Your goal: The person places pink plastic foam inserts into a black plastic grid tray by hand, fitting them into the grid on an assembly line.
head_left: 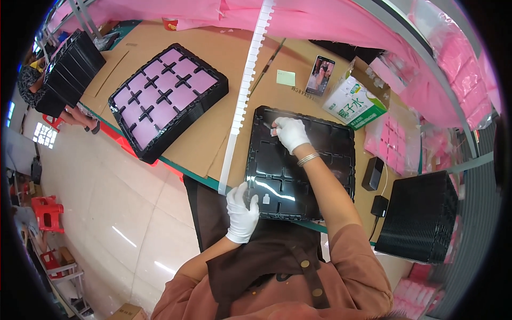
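Note:
A black plastic tray [325, 165] with moulded compartments lies on the cardboard-covered table before me, its surface shiny with reflections. My left hand [242, 217], in a white glove, grips the tray's near left edge, with the thumb over the rim. My right hand [291, 133], also gloved and with some fingertips bare, reaches over the tray's far left part. Its fingers are pinched together low against the surface; what they hold, if anything, cannot be made out. A small white tag-like piece [266, 199] shows in the near left compartment.
To the left sits a black tray with pink squares [160, 96]; a white notched strip [242, 106] runs between. At right stand a phone [320, 76], a green-and-white carton [356, 98], a black box [372, 174] and stacked black trays [416, 216]. Another person [32, 82] is far left.

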A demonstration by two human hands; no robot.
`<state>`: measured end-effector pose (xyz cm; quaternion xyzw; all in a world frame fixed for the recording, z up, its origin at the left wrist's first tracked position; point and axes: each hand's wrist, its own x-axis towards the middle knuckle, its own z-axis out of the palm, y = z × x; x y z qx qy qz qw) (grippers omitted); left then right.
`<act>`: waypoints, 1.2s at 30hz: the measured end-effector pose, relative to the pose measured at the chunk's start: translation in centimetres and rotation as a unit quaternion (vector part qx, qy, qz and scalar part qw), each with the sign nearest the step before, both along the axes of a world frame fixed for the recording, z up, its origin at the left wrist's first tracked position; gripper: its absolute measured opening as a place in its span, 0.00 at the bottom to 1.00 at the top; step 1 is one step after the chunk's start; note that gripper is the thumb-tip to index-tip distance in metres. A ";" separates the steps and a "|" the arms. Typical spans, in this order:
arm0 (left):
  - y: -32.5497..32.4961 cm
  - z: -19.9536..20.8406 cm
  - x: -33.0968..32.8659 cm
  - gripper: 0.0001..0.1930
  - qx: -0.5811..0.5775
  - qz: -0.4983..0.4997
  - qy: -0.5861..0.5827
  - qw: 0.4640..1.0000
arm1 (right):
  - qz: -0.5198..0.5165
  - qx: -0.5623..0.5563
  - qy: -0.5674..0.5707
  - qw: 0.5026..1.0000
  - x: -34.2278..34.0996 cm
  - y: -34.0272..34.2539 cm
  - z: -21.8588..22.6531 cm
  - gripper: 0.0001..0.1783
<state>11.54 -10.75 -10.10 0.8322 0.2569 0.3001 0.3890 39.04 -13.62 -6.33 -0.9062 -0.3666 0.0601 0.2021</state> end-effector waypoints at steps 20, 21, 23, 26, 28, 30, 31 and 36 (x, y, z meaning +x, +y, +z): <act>0.0 -0.3 0.3 0.24 0.001 0.000 -0.005 1.000 | 0.110 -0.009 -0.128 0.986 -16.2 -7.3 0.6 0.02; -0.1 -0.3 0.3 0.24 0.001 -0.001 -0.005 1.000 | 0.136 -0.058 -0.114 0.982 -16.3 -7.4 1.0 0.03; -0.1 -0.3 0.3 0.24 -0.015 0.000 0.000 1.000 | 0.161 -0.105 -0.100 0.976 -16.4 -7.7 1.2 0.04; -0.2 -0.5 0.2 0.24 -0.013 0.003 -0.004 1.000 | 0.078 -0.041 -0.026 0.996 -16.4 -8.1 1.1 0.03; -0.2 -0.7 0.2 0.24 -0.022 0.001 -0.009 1.000 | 0.096 -0.037 -0.063 0.993 -16.5 -7.8 1.1 0.03; -0.2 -0.6 0.2 0.24 -0.028 -0.001 -0.008 1.000 | 0.140 -0.045 -0.080 0.986 -16.4 -8.0 0.8 0.04; -0.2 -0.6 0.2 0.24 -0.027 -0.001 -0.008 1.000 | 0.140 -0.044 -0.080 0.986 -16.4 -8.2 0.6 0.04; -0.2 -0.7 -0.1 0.24 -0.012 -0.004 -0.013 1.000 | 0.053 -0.004 -0.020 0.998 -17.0 -8.5 -0.3 0.04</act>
